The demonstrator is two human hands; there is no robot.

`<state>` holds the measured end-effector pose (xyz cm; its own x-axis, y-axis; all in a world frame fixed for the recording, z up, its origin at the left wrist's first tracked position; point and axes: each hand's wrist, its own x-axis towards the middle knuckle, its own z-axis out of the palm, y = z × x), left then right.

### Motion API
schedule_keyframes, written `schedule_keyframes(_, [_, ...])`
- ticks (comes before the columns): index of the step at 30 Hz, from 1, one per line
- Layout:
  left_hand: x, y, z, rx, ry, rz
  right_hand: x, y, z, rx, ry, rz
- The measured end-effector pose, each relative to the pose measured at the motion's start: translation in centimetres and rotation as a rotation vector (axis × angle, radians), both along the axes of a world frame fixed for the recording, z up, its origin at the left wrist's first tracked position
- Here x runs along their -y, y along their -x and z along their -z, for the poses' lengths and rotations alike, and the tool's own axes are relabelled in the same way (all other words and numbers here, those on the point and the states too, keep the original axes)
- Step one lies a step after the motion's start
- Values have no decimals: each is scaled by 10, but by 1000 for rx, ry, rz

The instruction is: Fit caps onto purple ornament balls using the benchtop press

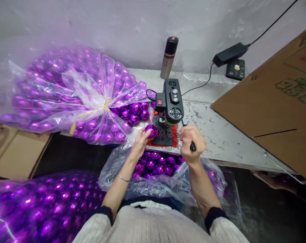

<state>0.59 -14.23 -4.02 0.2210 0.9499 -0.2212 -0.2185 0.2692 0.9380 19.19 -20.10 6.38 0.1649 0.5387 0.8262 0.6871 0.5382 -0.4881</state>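
Note:
My left hand (140,141) pinches a shiny purple faceted ball (152,131) at the left front of a small black bench machine (172,101). That machine has a red switch, round vents and a black base plate (163,137) lying over a red mat (174,135). On its right side, my right hand (192,141) is wrapped round the black-gripped lever (192,146). Just below the bench edge, an open clear plastic bag (153,187) holds many similar purple balls (155,165). Loose purple balls (135,109) also lie left of the machine, by a bag mouth.
A large tied bag of purple balls (66,91) fills the bench's left side; another bag (49,202) lies lower left. Behind the machine stands a spray can (169,58). A black power adapter (230,54) hangs by its cord. Dark slivers litter the bench (205,128) beside a cardboard box (274,94).

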Motion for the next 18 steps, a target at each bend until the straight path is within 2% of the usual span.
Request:
schedule_keyframes(3, [1, -17, 13, -96, -88, -21, -2, 1, -14, 4, 30, 13])
schedule_keyframes(7, [0, -34, 25, -283, -297, -51, -3, 1, -25, 20, 30, -5])
schedule_keyframes(12, [-3, -42, 29, -570, -476, -69, -2, 0, -25, 43, 47, -3])
schedule_keyframes(18, [-6, -38, 28, -643, -593, 0, 0, -1, -21, 70, 13, -32])
